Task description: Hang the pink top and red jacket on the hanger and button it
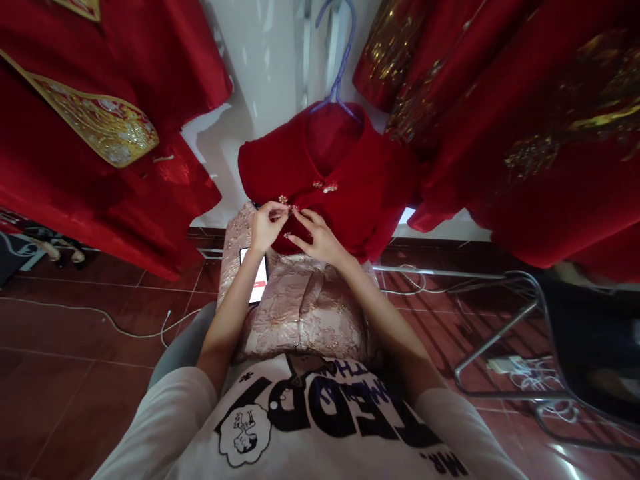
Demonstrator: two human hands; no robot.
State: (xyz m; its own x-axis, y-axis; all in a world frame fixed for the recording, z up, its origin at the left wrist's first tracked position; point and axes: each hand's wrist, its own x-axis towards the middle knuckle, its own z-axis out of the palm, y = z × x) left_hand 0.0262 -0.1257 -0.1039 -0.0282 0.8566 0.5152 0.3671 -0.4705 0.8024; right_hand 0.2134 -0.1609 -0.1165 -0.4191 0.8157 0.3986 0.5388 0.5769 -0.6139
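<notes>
A red garment [370,193] with a V-shaped neck hangs on a purple hanger [336,87], its lower front lying towards my lap. Small flower-shaped beaded ornaments [327,187] sit on its front, with more of them around my fingers. My left hand [269,225] is closed in a pinch at one of these spots on the left side of the front; what is between the fingertips is too small to make out. My right hand [323,239] rests on the cloth with fingers spread, its index fingertip close to the left hand's pinch.
Pink patterned brocade cloth [305,313] covers my lap, with a lit phone [259,280] on its left. More red garments with gold decoration [120,127] hang on both sides. A metal-framed chair [543,313] and cables [537,377] are at right on the tiled floor.
</notes>
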